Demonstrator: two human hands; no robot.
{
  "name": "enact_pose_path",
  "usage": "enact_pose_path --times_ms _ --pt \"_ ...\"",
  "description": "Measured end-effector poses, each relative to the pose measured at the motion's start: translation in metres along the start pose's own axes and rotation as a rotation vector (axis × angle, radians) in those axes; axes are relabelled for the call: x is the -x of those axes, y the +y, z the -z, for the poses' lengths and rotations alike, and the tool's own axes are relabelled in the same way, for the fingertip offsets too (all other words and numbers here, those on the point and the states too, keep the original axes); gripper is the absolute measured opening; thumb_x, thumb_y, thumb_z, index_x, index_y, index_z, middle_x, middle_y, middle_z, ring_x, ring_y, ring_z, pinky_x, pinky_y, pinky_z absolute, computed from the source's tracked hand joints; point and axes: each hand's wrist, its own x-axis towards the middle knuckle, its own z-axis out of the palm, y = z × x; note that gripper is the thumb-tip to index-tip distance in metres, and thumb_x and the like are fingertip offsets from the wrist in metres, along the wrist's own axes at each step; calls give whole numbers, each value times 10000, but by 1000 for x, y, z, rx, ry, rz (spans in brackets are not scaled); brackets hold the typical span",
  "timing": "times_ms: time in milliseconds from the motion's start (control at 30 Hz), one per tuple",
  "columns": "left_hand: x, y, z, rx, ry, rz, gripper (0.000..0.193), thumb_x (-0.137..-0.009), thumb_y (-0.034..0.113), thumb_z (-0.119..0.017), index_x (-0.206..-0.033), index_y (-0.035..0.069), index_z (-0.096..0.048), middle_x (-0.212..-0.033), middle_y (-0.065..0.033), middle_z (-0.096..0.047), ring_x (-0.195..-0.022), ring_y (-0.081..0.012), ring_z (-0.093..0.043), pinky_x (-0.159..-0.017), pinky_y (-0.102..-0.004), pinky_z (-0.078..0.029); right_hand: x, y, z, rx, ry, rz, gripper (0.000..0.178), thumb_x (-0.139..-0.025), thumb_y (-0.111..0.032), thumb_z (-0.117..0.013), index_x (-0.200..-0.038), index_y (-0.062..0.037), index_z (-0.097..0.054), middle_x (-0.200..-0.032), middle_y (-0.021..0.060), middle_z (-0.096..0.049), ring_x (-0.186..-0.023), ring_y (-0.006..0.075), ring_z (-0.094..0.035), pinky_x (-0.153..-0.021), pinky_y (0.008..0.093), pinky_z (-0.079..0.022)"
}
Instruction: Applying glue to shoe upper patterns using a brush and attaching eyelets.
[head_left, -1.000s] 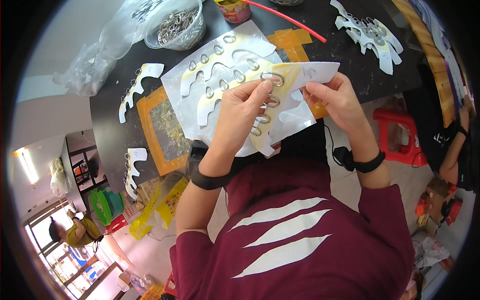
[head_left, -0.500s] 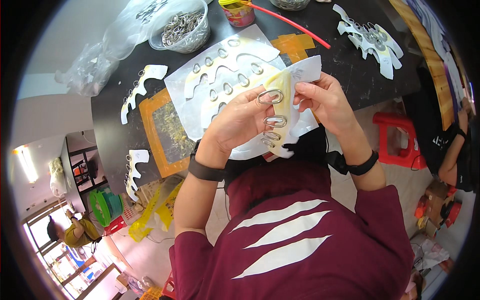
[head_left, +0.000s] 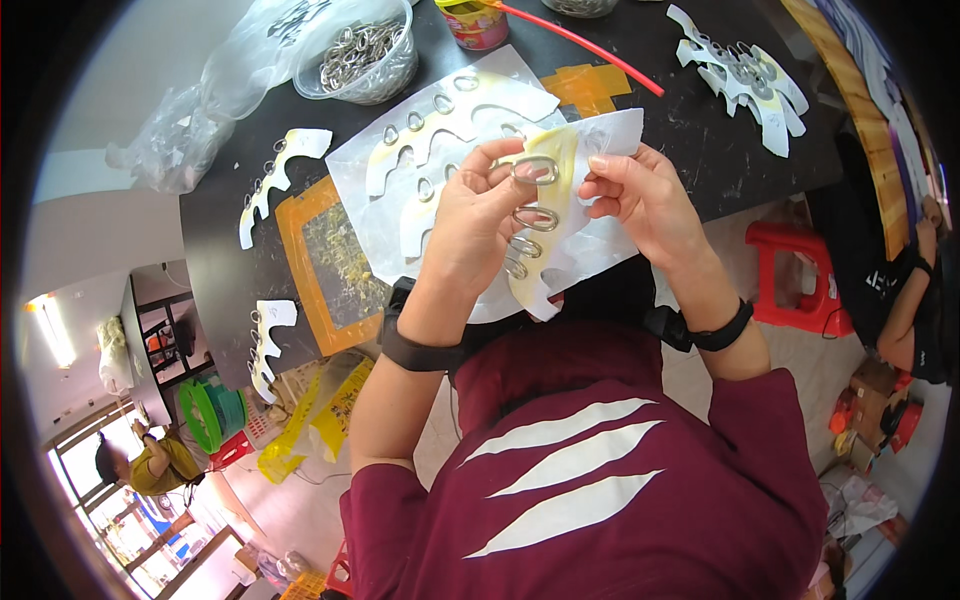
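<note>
A white paper strip with a yellowish, glue-like band (head_left: pixel 562 165) is held up between my hands. Several oval metal rings (head_left: pixel 536 218) line its left side. My left hand (head_left: pixel 462 230) is closed, thumb and fingers pinching at the topmost ring (head_left: pixel 535 171) and the strip's edge. On the other side my right hand (head_left: pixel 645 195) pinches the white part of the strip between thumb and curled fingers. Beneath lies a large white sheet (head_left: pixel 352 160) bearing scalloped strips (head_left: pixel 430 135) with rings along their yellowish edges; my left hand partly hides them.
A clear tub of metal rings (head_left: pixel 370 85) stands at the back left beside a plastic bag (head_left: pixel 180 140). Nearby are a small red and yellow tub (head_left: pixel 475 28) and a red stick (head_left: pixel 590 48). More ringed strips (head_left: pixel 750 85) lie far right. A red stool (head_left: pixel 790 270) stands right.
My left hand has shifted slightly up and left, its fingers now round the top ring. The strip has tilted and its lower end has swung left. My right hand has barely moved.
</note>
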Motion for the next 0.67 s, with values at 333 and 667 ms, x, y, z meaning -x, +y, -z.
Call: enact_pose_path --times_ms 333,667 --pt "6 0 -12 -279 131 -266 467 -885 48 -622 -1316 -4 -451 -1018 -93 -643 -854 -113 -636 -643 -233 -542 -1 4 -7 -143 35 -67 196 -883 -121 -611 -1017 22 -615 -946 105 -667 -863 194 -700 -670 290 -580" --pt "-3 10 2 -321 -28 -131 516 -902 123 -653 -1363 31 -440 -1086 -142 -667 -892 -125 -623 -763 -243 -513 0 3 -3 -147 -62 -101 189 -884 -132 -608 -1016 3 -612 -937 94 -662 -867 196 -694 -684 322 -583"
